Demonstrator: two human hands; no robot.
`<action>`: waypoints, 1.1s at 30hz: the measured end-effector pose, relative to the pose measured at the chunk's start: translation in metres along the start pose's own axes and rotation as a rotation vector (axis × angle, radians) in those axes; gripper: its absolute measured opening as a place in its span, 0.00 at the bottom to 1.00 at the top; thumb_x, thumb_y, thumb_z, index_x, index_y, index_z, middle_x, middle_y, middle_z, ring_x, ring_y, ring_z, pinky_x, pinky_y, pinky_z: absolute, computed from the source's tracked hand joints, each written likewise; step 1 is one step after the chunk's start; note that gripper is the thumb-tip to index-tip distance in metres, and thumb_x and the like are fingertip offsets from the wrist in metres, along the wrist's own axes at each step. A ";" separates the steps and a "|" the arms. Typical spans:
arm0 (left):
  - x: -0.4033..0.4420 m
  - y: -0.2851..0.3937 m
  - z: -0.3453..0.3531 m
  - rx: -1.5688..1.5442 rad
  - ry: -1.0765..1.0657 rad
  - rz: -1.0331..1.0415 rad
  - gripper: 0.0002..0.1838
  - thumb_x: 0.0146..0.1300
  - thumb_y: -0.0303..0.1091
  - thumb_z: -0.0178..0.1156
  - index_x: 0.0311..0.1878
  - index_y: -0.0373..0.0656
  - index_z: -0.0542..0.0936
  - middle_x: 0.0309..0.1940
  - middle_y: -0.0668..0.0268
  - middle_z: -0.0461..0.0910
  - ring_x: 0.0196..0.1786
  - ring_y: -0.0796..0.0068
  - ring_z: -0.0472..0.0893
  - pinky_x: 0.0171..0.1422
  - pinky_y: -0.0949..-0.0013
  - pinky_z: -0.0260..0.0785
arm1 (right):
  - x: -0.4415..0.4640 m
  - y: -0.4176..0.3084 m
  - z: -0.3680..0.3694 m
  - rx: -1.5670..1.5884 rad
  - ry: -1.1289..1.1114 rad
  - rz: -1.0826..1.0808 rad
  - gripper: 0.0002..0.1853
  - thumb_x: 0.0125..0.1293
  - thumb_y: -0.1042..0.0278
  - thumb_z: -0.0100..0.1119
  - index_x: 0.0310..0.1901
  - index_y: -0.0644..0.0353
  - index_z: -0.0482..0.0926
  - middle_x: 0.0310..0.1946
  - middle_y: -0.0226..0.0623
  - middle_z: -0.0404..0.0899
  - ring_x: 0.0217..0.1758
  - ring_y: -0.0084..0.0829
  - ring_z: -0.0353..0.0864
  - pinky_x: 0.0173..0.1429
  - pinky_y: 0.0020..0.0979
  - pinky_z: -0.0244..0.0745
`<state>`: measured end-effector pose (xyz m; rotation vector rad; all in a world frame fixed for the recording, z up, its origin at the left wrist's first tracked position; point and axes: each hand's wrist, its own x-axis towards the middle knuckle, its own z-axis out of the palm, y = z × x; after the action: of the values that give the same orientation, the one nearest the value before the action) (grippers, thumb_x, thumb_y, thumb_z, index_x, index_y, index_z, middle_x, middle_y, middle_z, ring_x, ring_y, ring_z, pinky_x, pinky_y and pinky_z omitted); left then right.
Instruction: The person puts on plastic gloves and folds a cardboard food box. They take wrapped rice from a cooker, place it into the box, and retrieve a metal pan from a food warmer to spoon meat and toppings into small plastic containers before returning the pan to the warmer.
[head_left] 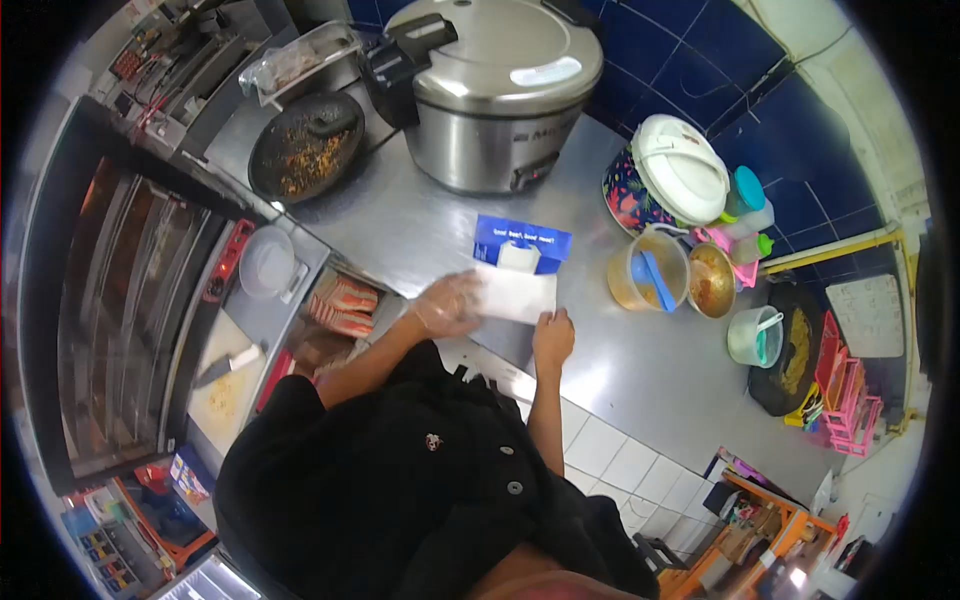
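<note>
In front of me, over the steel counter, is a blue-and-white printed paper food wrapper (518, 290). White lettering runs along its blue top edge, and the lower half is plain white. My left hand (448, 304), in what looks like a clear plastic glove, grips the wrapper's left side. At the lower right corner, my right hand (553, 336) pinches the paper between thumb and fingers. Any contents of the wrapper cannot be seen.
A large steel rice cooker (495, 110) stands behind the wrapper, with a dark pan of browned food (305, 150) to its left. On the right are a floral container (672, 175), a plastic tub (635, 285) and a metal bowl (712, 280). A knife (230, 364) lies far left.
</note>
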<state>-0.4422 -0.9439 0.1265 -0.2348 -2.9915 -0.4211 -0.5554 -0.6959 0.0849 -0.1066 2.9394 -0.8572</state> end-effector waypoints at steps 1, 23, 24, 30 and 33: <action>0.003 -0.005 -0.006 -0.195 0.170 0.113 0.23 0.59 0.43 0.72 0.56 0.44 0.85 0.66 0.54 0.78 0.72 0.50 0.74 0.77 0.49 0.66 | 0.001 0.000 0.006 0.037 0.103 -0.054 0.17 0.69 0.56 0.62 0.36 0.66 0.79 0.35 0.58 0.85 0.41 0.61 0.85 0.48 0.57 0.79; 0.082 -0.239 -0.179 -0.964 1.201 -0.590 0.08 0.75 0.32 0.58 0.40 0.39 0.78 0.33 0.67 0.77 0.36 0.76 0.74 0.43 0.68 0.69 | 0.199 -0.506 -0.118 -0.400 0.303 -1.726 0.36 0.65 0.70 0.60 0.72 0.18 0.75 0.57 0.29 0.80 0.59 0.34 0.81 0.68 0.44 0.75; 0.082 -0.248 -0.183 -1.011 1.217 -0.576 0.07 0.75 0.31 0.58 0.39 0.40 0.78 0.33 0.68 0.76 0.36 0.77 0.73 0.44 0.68 0.68 | 0.205 -0.509 -0.117 -0.392 0.247 -1.782 0.35 0.64 0.70 0.60 0.71 0.21 0.77 0.55 0.28 0.80 0.58 0.32 0.81 0.68 0.43 0.76; 0.084 -0.281 -0.187 -1.121 1.220 -0.625 0.07 0.76 0.33 0.59 0.41 0.41 0.78 0.34 0.69 0.75 0.39 0.78 0.73 0.47 0.70 0.68 | 0.217 -0.517 -0.117 -0.383 0.317 -1.863 0.37 0.65 0.70 0.60 0.73 0.19 0.74 0.49 0.24 0.82 0.51 0.27 0.83 0.62 0.38 0.80; 0.094 -0.288 -0.205 -1.110 1.192 -0.562 0.08 0.77 0.35 0.58 0.43 0.40 0.79 0.36 0.69 0.78 0.41 0.78 0.75 0.48 0.70 0.69 | 0.224 -0.517 -0.121 -0.387 0.290 -1.829 0.37 0.67 0.68 0.60 0.75 0.18 0.71 0.46 0.22 0.82 0.49 0.24 0.83 0.62 0.37 0.80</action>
<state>-0.5651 -1.2619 0.2581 0.5834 -1.3752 -1.5283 -0.7666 -1.0859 0.4529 -2.9820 2.3438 -0.1574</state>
